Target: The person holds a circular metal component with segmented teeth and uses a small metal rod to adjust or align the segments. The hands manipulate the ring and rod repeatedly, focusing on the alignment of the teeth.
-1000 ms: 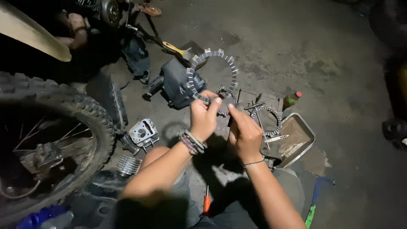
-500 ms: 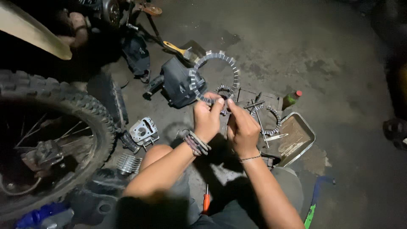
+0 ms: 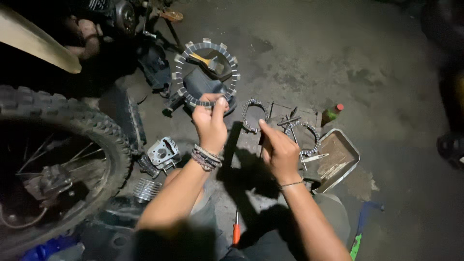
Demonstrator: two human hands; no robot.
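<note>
Clutch plate (image 3: 207, 73): a ring with square tabs around its outer edge, held upright above the floor at 12 o'clock from the left hand; the inside of the ring is open and the dark part behind shows through it.
Left hand (image 3: 211, 124): fingers closed on the lower rim of the clutch plate, pinching it between thumb and fingertips; bead bracelets sit on the wrist.
Right hand (image 3: 279, 151): fingers loosely curled, gripping nothing, forefinger pointing toward 11 o'clock; it is apart from the clutch plate, at 4 o'clock from it.
Toothed ring (image 3: 254, 116): a smaller ring with fine teeth, lying on the floor just beyond the right forefinger.
Second toothed ring (image 3: 303, 138): lying at 3 o'clock from the right hand, with thin metal rods across and beside it.
Metal tray (image 3: 341, 159): rectangular, on the floor at 3 o'clock from the right hand, just beside the second toothed ring.
Small bottle (image 3: 331, 114): greenish with a red cap, at 12 o'clock from the tray.
Cylinder head (image 3: 163, 152): finned metal part on the floor at 9 o'clock from the left wrist.
Knobby tyre (image 3: 72, 130): a spoked wheel filling the 9 o'clock side of the view.
Screwdriver (image 3: 236, 230): orange handle, lying on the floor between the forearms.
Floor (image 3: 338, 58): stained grey concrete.
</note>
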